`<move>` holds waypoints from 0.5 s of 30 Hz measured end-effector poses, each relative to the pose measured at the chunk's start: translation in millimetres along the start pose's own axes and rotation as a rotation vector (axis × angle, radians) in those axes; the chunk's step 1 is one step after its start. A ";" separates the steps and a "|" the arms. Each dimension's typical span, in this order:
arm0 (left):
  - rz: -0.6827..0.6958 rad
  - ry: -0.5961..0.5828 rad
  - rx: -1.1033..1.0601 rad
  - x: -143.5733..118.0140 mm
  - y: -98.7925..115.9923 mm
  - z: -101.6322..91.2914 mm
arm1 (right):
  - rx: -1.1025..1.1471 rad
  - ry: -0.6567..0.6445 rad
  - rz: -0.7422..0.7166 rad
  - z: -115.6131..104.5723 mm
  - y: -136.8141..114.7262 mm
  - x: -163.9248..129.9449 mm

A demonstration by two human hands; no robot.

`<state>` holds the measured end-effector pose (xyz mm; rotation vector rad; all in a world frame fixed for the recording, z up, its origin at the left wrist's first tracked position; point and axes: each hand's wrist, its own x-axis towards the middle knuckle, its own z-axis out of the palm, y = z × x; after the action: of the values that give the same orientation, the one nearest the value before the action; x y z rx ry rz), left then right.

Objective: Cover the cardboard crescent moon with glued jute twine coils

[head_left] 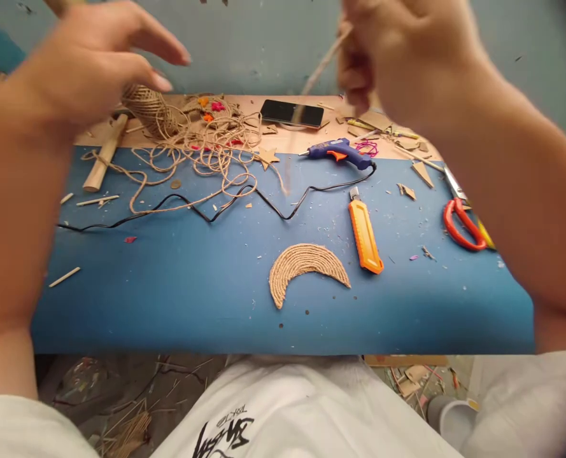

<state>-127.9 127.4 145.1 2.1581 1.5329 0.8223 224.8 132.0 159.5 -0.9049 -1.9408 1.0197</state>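
Both hands are raised close to the camera, blurred and partly cut off by the top edge, above a cluttered blue counter (168, 286). The right hand (397, 51), at upper right, has its fingers pinched together on a thin strand of twine (323, 63) that slants down and left and fades into blur, so its lower end is hard to make out. The left hand (96, 57), at upper left, is loosely open with fingers spread toward the right, gripping nothing visible; the two hands are well apart. On the counter, near the middle, lies a twine-wound crescent (306, 267), with an orange utility knife (365, 234) just to its right. Farther off are a blue glue gun (337, 151) with its black cord (216, 213), a tangle of loose twine (206, 152) beside a spool (146, 108), a phone (292, 113), and red-handled scissors (461, 219) at the right.
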 end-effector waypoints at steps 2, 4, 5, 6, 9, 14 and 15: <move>0.208 -0.089 -0.330 -7.0 49.7 45.0 | -0.118 0.053 -0.087 15.1 -6.9 2.4; 0.308 -0.117 -0.592 -10.3 84.1 83.7 | -0.175 0.023 -0.136 25.3 -13.4 4.1; 0.318 -0.055 -0.669 -10.8 94.1 97.0 | -0.183 0.032 -0.144 26.8 -16.0 3.2; 0.340 0.008 -0.690 -11.3 99.7 105.6 | -0.189 0.057 -0.145 25.6 -18.0 0.5; 0.365 0.162 -0.608 -21.3 98.8 106.0 | -0.172 0.060 -0.135 12.5 -19.5 -20.8; 0.320 0.077 -0.184 -74.6 82.4 80.6 | -0.076 -0.218 -0.079 2.4 -7.6 -80.7; 0.345 0.042 -0.097 -84.9 79.1 78.3 | -0.088 -0.247 -0.071 4.6 -4.6 -92.5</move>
<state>-40.3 23.4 111.9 2.3798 1.1259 1.0329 263.1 51.1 135.0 -0.7813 -2.2225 1.0515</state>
